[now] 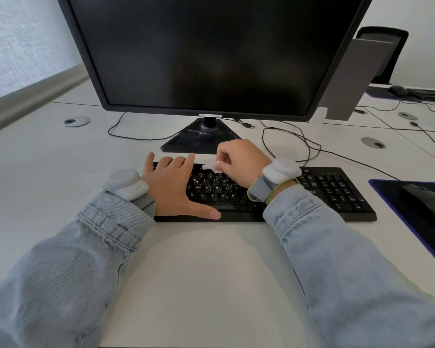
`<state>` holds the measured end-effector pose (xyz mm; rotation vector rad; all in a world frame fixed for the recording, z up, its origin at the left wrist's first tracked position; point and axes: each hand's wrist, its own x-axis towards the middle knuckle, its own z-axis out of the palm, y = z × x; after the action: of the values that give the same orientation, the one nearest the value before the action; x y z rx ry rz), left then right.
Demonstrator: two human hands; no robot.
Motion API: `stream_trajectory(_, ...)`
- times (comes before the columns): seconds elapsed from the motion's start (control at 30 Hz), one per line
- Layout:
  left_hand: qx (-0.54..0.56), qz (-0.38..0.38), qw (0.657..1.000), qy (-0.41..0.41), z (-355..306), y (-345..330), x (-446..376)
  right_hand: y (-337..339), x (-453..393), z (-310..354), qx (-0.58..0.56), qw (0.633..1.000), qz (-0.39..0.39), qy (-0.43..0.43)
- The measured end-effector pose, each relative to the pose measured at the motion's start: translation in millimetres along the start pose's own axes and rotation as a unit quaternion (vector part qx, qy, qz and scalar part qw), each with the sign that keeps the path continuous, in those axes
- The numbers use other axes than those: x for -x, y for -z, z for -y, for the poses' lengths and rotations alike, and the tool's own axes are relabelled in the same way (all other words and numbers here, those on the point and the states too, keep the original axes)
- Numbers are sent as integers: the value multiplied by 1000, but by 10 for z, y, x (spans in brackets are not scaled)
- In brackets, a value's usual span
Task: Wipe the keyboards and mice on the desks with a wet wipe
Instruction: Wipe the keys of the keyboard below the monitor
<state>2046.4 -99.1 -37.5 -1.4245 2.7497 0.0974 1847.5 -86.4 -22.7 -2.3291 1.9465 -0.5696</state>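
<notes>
The right hand point(239, 162) pinches a small white wet wipe point(211, 167) between curled fingers and thumb, pressing it on the upper key rows of the black keyboard point(337, 192). The left hand point(173, 184) lies flat with straight, spread fingers on the keyboard's left part, thumb stretched along its front edge, holding nothing. The keyboard sits on the white desk point(199, 259), just in front of the dark monitor point(211, 54) and its stand. To the keyboard's right, a black mouse point(427, 202) rests on a dark mouse pad point(397, 197). Both wrists wear white devices on grey straps.
</notes>
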Motion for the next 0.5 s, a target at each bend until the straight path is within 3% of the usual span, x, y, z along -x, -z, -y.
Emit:
stream_trajectory(0.17, 5, -1, 1000, 2, 4, -10, 22, 254, 124, -309, 72, 992, 53, -86)
stream_trajectory(0.23, 11, -13, 1000, 0, -13, -26, 33, 275, 151, -341, 79, 991, 38, -102)
stream_trajectory(0.37, 9, -48, 999, 4, -42, -62, 50, 148, 102, -112, 28, 998, -38, -42)
stream_trajectory(0.5, 12, -46, 999, 8, 53, -63, 72, 104, 98, -68, 39, 998, 9, -53)
